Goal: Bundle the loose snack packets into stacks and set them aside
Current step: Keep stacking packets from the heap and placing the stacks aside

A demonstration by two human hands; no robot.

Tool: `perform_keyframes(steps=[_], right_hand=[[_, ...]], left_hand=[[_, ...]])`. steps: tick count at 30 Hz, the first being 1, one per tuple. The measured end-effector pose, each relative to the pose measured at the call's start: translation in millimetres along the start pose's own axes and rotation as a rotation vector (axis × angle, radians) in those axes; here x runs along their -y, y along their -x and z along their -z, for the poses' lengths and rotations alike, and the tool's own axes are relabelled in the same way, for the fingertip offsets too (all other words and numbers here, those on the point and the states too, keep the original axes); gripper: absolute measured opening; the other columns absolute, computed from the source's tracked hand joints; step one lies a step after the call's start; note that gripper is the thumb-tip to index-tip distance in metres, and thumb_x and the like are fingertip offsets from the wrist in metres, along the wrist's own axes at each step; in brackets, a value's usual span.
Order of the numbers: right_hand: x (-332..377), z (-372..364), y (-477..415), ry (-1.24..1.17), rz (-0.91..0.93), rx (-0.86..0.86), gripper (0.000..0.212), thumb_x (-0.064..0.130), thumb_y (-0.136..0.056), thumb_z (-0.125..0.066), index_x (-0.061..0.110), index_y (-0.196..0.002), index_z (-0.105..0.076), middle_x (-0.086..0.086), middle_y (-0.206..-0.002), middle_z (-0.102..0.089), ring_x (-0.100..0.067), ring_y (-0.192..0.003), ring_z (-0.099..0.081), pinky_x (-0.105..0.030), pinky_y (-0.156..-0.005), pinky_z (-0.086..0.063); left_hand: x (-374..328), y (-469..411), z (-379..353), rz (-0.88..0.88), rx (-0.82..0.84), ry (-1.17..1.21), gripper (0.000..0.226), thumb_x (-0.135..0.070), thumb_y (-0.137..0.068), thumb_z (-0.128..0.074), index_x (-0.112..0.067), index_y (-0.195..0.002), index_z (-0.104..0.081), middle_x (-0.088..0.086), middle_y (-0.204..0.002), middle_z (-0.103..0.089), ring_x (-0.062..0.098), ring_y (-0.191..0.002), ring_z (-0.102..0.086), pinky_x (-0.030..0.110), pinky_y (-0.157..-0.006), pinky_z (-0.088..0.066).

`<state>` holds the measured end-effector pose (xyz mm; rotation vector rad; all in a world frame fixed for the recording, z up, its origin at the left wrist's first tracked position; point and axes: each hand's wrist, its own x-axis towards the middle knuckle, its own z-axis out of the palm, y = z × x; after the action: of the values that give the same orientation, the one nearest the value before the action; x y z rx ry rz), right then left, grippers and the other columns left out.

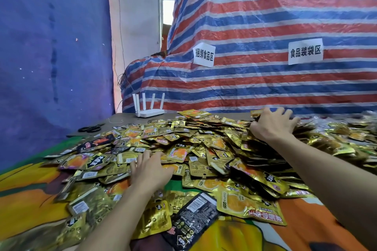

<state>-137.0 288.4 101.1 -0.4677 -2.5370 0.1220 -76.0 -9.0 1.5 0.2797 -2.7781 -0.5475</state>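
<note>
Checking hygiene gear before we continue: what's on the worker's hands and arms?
Nothing worn: the left hand and right hand are ungloved, and the forearms are bare to the frame edge, with no sleeves, watch or wristbands visible.

The snack packets were glossy, crinkled foil. The tarp looked like woven plastic with a creased sheen; the router was smooth plastic, the labels matt paper.
</note>
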Motion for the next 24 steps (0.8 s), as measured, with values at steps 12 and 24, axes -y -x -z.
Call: perform_keyframes(steps=[12,24], right_hand=[[110.2,-28.8,121.5,-0.346,0.662,0.504,0.071,0.031,-0.088,-0.061,0.023,-0.153,-0.034,-0.018,-0.155,-0.035,-0.036,-0.145,-0.031,-0.056,-0.12,-0.026],[109.6,-61.4,137.1,-0.08,0.503,0.388,0.039,0.03,-0.095,-0.052,0.009,-0.128,-0.056,-0.022,-0.14,-0.049,-0.04,-0.135,-0.035,-0.051,-0.111,-0.028]], left_hand=[[3.2,4.0,5.1,0.046,0.185,-0.117,0.087,-0.066,-0.086,-0.057,-0.024,-0.156,-0.025,0.007,-0.163,-0.021,0.034,-0.148,-0.02,0.054,-0.12,-0.021],[1.1,-0.5,-8.6,-0.073,0.008,-0.169,0.054,-0.028,-0.099,-0.054,-0.043,-0.148,-0.039,-0.004,-0.153,-0.033,0.024,-0.143,-0.026,0.053,-0.118,-0.016]])
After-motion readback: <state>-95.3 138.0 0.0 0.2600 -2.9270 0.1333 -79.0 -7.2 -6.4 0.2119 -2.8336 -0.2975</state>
